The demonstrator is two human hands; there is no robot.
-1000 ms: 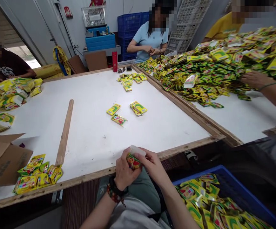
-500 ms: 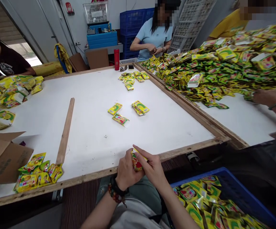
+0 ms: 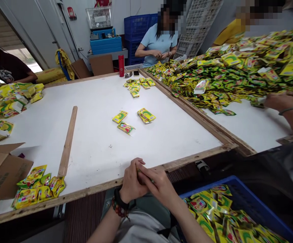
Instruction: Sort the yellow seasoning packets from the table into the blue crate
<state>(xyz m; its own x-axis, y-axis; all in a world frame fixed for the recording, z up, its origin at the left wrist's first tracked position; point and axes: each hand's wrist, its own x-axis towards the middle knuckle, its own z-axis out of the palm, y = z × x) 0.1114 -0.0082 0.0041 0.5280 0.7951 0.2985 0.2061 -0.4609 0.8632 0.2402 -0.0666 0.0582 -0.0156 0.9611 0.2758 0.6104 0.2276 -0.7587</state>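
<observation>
Here, two hands (image 3: 131, 184) around one mostly hidden pack (image 3: 138, 170).

A small packet (image 3: 138, 169) is all but swallowed between the left hand (image 3: 133, 182) and right hand (image 3: 160, 185), held at the near edge of a white tabletop (image 3: 98, 131) — only slivers of yellow and green peek through, its printed face and ends hidden. Beyond it, four yellow-and-green cartons lie flat: a left carton (image 3: 120, 116) with its green arc facing up; just beside it, a front carton (image 3: 125, 128), picture side up, a pale flap at its right end; and, a little apart to the right, a stacked pair — upper carton (image 3: 147, 114), green arc up, set askew over the lower carton (image 3: 142, 118).
</observation>
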